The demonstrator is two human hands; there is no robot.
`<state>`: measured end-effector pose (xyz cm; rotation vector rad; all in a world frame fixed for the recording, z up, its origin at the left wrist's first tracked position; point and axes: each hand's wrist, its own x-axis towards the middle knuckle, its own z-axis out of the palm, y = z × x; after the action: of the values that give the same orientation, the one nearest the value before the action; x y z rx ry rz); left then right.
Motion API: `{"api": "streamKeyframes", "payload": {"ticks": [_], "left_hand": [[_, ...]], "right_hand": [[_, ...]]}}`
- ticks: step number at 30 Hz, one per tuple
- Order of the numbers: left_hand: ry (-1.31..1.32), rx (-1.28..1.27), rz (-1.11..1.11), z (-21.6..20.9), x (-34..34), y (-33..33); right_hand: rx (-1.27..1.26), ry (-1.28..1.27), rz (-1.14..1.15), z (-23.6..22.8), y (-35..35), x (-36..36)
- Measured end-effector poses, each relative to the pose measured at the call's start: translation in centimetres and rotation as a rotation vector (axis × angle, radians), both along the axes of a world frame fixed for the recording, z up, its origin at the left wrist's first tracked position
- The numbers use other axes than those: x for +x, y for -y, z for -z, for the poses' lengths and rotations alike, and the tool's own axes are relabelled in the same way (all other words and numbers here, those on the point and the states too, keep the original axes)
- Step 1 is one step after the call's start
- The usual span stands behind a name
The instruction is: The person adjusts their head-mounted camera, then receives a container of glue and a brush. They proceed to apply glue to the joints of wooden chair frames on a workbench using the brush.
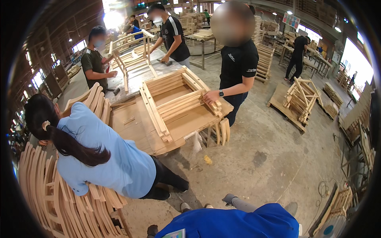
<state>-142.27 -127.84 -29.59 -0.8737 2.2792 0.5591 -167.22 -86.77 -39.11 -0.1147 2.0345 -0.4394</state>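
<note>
Beside a board-topped bench (137, 137), head view: neither of the wearer's hands shows, so I can't tell how their fingers stand. Stacked wooden frame parts (180, 105) lie on the bench, a co-worker's hand (211, 97) at their right side. If bumped, I judge, loose pieces could slide off. Stained concrete floor (246, 178); timber-filled workshop, bright openings.

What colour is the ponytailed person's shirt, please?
The shirt is light blue, best seen in the head view.
</note>
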Motion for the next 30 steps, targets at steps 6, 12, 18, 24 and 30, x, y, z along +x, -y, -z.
{"api": "streamKeyframes", "payload": {"ticks": [6, 12, 18, 24, 30], "left_hand": [[0.003, -0.018, -0.024, -0.5, 1.0, -1.3], [-0.040, 0.000, -0.047, -0.6, 0.9, -3.9], [-0.077, -0.006, -0.079, -1.1, 2.6, -6.4], [-0.189, -0.075, -0.628, -3.1, 3.5, -9.5], [-0.212, -0.027, -0.848, -5.1, 6.4, -9.7]], "right_hand": [[0.056, 0.021, 0.063, -0.7, 0.4, -0.1], [-0.060, -0.044, -0.090, -0.5, -3.3, -0.5], [0.094, 0.060, 0.160, -2.0, -4.0, -0.7], [0.134, 0.067, 0.130, -0.8, -5.6, -2.0], [0.119, 0.089, -0.055, 0.6, -2.1, -2.5]]}}
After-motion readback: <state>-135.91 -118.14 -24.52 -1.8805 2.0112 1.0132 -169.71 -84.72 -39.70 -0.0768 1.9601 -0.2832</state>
